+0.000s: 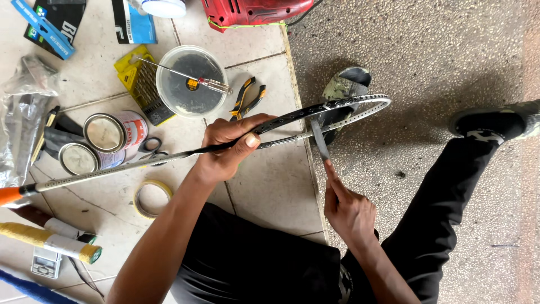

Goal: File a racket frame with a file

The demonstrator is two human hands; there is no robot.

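Observation:
I hold an unstrung badminton racket frame point(360, 110), dark and silver with rows of small holes, level over my lap. My left hand point(228, 147) grips it where the shaft meets the head. The shaft runs left to an orange-ended grip point(10, 195). My right hand point(346, 208) pinches a thin grey strip point(319, 139) that reaches up and touches the lower side of the racket head. Black trousers cover my legs, and one foot wears a dark slipper point(492, 121).
On the tiled floor lie two tins point(104, 132), a round plastic lid with a screwdriver point(191, 81), yellow-handled pliers point(246, 97), scissors point(152, 147), a tape roll point(152, 198), a yellow drill-bit pack point(143, 84), a red power tool point(253, 11) and a loose slipper point(344, 84).

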